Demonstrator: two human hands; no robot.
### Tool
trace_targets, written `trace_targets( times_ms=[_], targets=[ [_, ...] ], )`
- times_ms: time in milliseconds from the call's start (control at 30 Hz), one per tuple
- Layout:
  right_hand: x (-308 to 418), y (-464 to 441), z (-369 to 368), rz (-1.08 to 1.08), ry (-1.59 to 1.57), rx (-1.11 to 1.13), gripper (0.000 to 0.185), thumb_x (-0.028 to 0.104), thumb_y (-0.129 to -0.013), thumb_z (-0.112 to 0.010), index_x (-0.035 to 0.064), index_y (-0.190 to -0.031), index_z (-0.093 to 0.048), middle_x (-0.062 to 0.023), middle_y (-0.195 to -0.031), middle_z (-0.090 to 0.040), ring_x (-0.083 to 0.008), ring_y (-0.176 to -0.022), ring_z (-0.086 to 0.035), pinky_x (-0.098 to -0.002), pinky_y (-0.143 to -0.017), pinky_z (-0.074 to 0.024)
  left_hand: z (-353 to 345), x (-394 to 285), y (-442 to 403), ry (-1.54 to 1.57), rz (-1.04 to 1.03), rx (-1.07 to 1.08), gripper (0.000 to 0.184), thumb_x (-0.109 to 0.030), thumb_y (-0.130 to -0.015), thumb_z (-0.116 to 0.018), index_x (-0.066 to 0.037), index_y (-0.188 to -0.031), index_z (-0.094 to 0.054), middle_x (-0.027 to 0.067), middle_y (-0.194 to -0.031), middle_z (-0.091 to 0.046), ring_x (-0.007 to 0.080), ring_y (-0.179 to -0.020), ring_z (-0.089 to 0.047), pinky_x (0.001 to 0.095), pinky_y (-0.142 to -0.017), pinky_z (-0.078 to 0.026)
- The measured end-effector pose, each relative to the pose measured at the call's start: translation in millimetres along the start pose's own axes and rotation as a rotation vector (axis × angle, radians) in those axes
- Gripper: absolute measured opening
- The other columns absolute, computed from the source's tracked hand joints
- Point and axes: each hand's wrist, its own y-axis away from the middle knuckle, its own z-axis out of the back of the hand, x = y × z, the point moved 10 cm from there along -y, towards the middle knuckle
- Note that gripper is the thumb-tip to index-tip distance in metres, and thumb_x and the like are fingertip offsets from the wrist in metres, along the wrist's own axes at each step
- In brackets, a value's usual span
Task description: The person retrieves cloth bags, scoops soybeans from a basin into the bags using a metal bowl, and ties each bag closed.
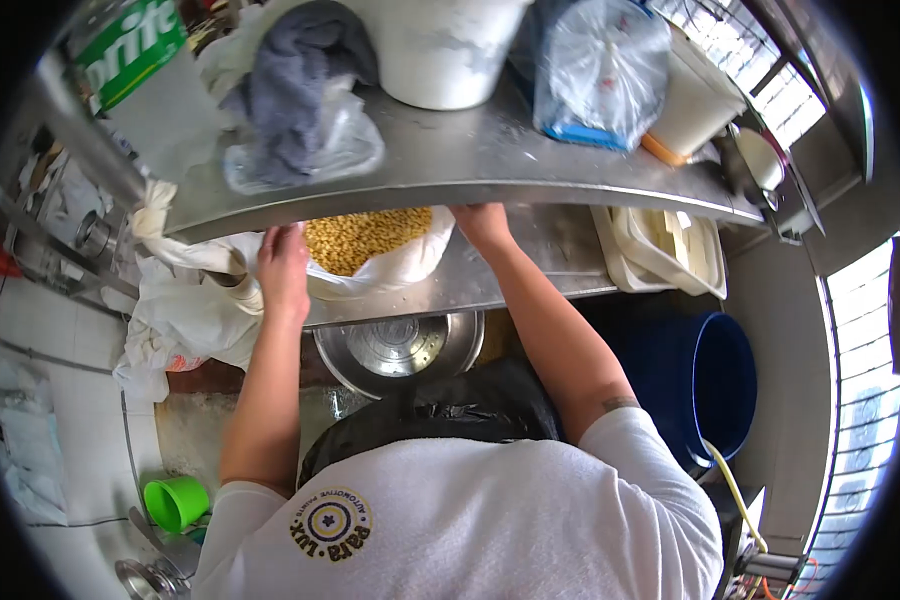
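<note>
A white sack [422,262], its mouth spread wide, sits on the lower steel shelf. Yellow-tan kernels [368,240], too small to name for certain, fill it. My left hand [284,268] is at the sack's left edge, its fingers closed on the white material. On the opposite side, my right hand [482,222] reaches in beside the sack's right edge. The upper shelf's front edge hides most of the right fingers, so their grip does not show. The back of the sack is also hidden under that shelf.
The upper steel shelf [450,165] overhangs the sack and holds a grey cloth [300,90], a white bucket [445,50] and a plastic bag [602,75]. Below are a metal basin [345,355] and blue barrel [685,370]. White trays [625,265] stand right.
</note>
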Motion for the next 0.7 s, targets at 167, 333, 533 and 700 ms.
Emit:
trace_targets(
  times_ms=[167, 333, 533, 700],
  targets=[
    [0.0, -18.6, -80.6, -0.426, -0.991, 0.250, 0.049, 0.017, -0.096, -0.069, -0.0010, -0.140, -0.054, -0.0119, -0.137, -0.060, -0.0260, -0.123, -0.056, -0.0403, -0.106, -0.0449, -22.2, -15.3, 16.6, -0.244, -0.101, -0.043, 0.038, -0.028, -0.102, -0.063, 0.001, -0.128, -0.063, 0.0028, -0.117, -0.068, 0.0106, -0.105, -0.059, 0.0269, -0.092, -0.045],
    [-44.2, 40.4, 7.9, -0.664, -0.978, -0.076, 0.049, 0.020, -0.094, -0.069, 0.0027, -0.137, -0.055, -0.0112, -0.132, -0.063, -0.0263, -0.120, -0.061, -0.0427, -0.094, -0.0531, -51.5, -27.4, 25.3, -0.618, -0.161, 0.199, 0.028, -0.026, -0.103, -0.061, -0.001, -0.115, -0.066, 0.0125, -0.095, -0.072, 0.0177, -0.090, -0.064, 0.0373, -0.082, -0.050],
    [-8.1, 16.0, 70.0, -0.493, -1.146, -0.279, 0.039, 0.022, -0.099, -0.061, 0.0066, -0.134, -0.056, -0.0109, -0.130, -0.064, -0.0283, -0.121, -0.061, -0.0438, -0.102, -0.0513, -68.7, -24.9, -45.1, -0.288, -0.039, 0.200, 0.031, -0.024, -0.103, -0.056, 0.002, -0.116, -0.065, 0.0180, -0.109, -0.069, 0.0258, -0.107, -0.063, 0.0415, -0.095, -0.049],
    [-10.1, -18.9, 59.0, -0.017, -0.274, 0.121, 0.025, 0.014, -0.099, -0.059, 0.0040, -0.121, -0.065, -0.0120, -0.122, -0.067, -0.0261, -0.113, -0.061, -0.0391, -0.098, -0.0508, -108.6, 13.3, -57.7, -0.471, -0.316, 0.294, 0.033, -0.025, -0.102, -0.056, 0.002, -0.119, -0.065, 0.0198, -0.111, -0.069, 0.0288, -0.111, -0.063, 0.0422, -0.099, -0.048]
  ],
)
